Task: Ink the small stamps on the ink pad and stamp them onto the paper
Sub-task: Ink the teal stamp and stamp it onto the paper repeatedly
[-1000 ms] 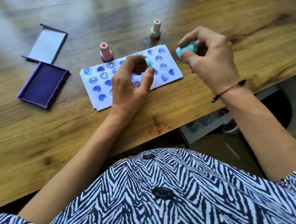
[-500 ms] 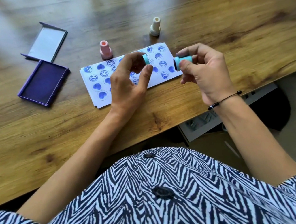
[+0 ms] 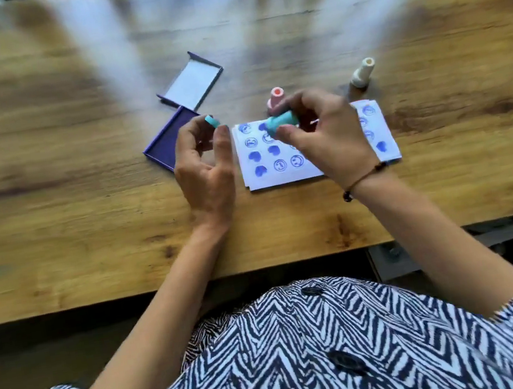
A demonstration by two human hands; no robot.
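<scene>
Wooden table [image 3: 86, 219], lots of glare streaks up top. The right hand [image 3: 323, 137] pinches a teal stamp [image 3: 282, 122] lying sideways over the paper [image 3: 282, 173], its long axis running left-right, one end aimed left toward the ink pad [image 3: 166, 137]. The left hand [image 3: 206, 165] holds the little teal cap [image 3: 212, 121] in its fingertips, right over the pad's near edge. So the pad is just left of the stamp, but the left hand looks to be in the way. Pink stamp [image 3: 277, 98] and white stamp [image 3: 363, 73] stand behind the paper.
</scene>
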